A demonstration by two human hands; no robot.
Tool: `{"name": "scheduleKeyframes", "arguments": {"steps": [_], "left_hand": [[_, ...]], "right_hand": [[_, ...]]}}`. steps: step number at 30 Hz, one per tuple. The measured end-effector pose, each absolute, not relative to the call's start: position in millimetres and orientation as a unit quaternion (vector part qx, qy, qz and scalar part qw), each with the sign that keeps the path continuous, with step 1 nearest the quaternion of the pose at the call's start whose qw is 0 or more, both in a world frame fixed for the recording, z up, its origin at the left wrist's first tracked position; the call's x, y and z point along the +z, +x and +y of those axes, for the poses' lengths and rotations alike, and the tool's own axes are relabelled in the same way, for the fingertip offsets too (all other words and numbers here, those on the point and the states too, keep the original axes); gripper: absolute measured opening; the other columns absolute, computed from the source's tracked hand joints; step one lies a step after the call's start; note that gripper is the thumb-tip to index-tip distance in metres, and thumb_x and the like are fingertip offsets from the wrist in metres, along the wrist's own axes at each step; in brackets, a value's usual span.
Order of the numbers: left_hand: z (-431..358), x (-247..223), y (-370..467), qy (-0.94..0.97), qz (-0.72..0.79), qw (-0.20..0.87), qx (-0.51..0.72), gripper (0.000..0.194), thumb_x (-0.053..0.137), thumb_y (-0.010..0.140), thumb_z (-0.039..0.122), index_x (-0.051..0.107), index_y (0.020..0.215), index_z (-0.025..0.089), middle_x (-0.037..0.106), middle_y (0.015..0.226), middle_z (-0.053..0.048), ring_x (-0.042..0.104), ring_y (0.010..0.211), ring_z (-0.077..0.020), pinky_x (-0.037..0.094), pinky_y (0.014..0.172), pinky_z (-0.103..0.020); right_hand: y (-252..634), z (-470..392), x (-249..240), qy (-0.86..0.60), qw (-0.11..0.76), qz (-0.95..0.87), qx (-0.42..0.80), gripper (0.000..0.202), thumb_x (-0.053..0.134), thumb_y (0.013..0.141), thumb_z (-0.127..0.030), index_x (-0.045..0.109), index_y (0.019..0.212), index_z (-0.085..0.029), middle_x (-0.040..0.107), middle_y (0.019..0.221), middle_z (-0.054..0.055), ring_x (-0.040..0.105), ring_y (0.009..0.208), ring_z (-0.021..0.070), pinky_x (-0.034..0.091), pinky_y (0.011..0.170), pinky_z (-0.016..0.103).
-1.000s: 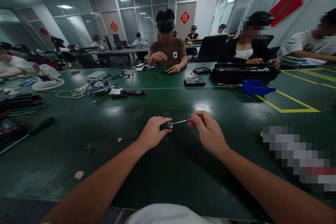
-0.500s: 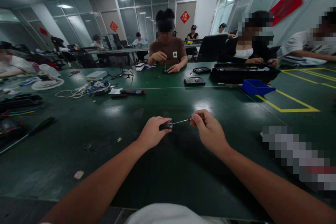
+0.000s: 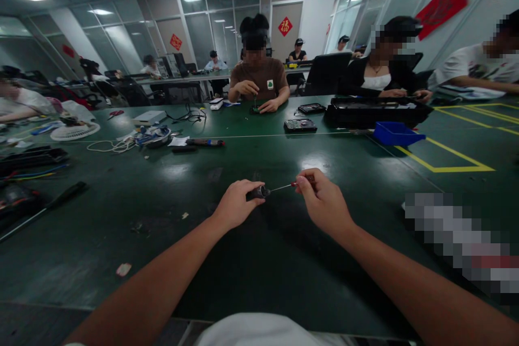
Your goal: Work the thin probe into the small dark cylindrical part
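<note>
Above the green table (image 3: 227, 281), my left hand (image 3: 237, 204) grips a small dark cylindrical part (image 3: 259, 192) between thumb and fingers, its round end turned to the right. My right hand (image 3: 322, 199) is closed around the handle of a thin screwdriver (image 3: 284, 187), which has a red collar. The metal shaft points left, and its tip is at the open end of the cylindrical part. A small dark piece shows at that end, too small to make out.
A long screwdriver (image 3: 67, 194) lies at the left. Farther back are a dark tool (image 3: 206, 142), a hard drive (image 3: 300, 125), a blue bin (image 3: 397, 134) and a long black casing (image 3: 377, 112). Across the table a person (image 3: 259, 78) works. A blurred object (image 3: 462, 238) lies right.
The screwdriver's tip has shifted slightly right, and a dark piece now shows at the end of the cylindrical part. Both hands keep their grips and have barely moved.
</note>
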State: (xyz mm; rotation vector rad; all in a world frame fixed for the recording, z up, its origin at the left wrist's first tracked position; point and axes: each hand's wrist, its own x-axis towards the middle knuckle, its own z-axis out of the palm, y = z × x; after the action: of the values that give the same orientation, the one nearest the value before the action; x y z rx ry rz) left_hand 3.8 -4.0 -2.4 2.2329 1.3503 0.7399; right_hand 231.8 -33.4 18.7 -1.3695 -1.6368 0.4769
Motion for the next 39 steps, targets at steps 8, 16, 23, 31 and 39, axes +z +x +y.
{"name": "scheduleKeyframes", "arguments": {"steps": [8, 16, 23, 31, 39], "left_hand": [[-2, -3, 3, 0.779, 0.499, 0.238, 0.297, 0.035, 0.070, 0.088, 0.024, 0.067, 0.122, 0.024, 0.069, 0.116, -0.005, 0.062, 0.110, -0.0241, 0.047, 0.098, -0.039], [4, -6, 6, 0.711, 0.484, 0.338, 0.382, 0.028, 0.063, 0.090, 0.025, 0.061, 0.118, 0.021, 0.067, 0.117, -0.006, 0.063, 0.108, -0.0205, 0.047, 0.098, -0.035], [4, 0, 8, 0.669, 0.495, 0.414, 0.369, 0.036, 0.056, 0.093, 0.034, 0.051, 0.126, 0.020, 0.065, 0.105, -0.006, 0.063, 0.090, -0.0185, 0.050, 0.081, -0.032], [-1, 23, 13, 0.746, 0.526, 0.317, 0.258, 0.029, 0.061, 0.090, 0.047, 0.065, 0.100, 0.021, 0.069, 0.097, -0.005, 0.065, 0.088, -0.0229, 0.049, 0.074, -0.033], [16, 13, 33, 0.839, 0.493, 0.210, 0.098, 0.030, 0.062, 0.089, 0.033, 0.071, 0.116, 0.024, 0.072, 0.113, -0.010, 0.067, 0.102, -0.0303, 0.051, 0.085, -0.040]], "right_hand": [[232, -33, 20, -0.565, 0.468, -0.653, 0.189, 0.021, 0.048, 0.097, -0.040, 0.060, 0.092, -0.023, 0.071, 0.075, 0.005, 0.067, 0.068, 0.0219, 0.046, 0.063, 0.034], [234, -30, 14, -0.559, 0.483, -0.644, 0.201, 0.022, 0.049, 0.098, -0.041, 0.060, 0.095, -0.022, 0.070, 0.078, 0.004, 0.067, 0.072, 0.0216, 0.047, 0.068, 0.035], [235, -28, 13, -0.553, 0.502, -0.628, 0.221, 0.024, 0.049, 0.098, -0.043, 0.060, 0.098, -0.022, 0.073, 0.086, 0.007, 0.069, 0.079, 0.0236, 0.050, 0.072, 0.038], [239, -26, 10, -0.548, 0.513, -0.627, 0.210, 0.025, 0.049, 0.099, -0.045, 0.060, 0.098, -0.023, 0.072, 0.086, 0.006, 0.070, 0.080, 0.0240, 0.051, 0.073, 0.039], [238, -26, 12, -0.546, 0.523, -0.621, 0.204, 0.026, 0.049, 0.099, -0.045, 0.061, 0.100, -0.022, 0.072, 0.086, 0.006, 0.070, 0.080, 0.0237, 0.051, 0.073, 0.039]]}}
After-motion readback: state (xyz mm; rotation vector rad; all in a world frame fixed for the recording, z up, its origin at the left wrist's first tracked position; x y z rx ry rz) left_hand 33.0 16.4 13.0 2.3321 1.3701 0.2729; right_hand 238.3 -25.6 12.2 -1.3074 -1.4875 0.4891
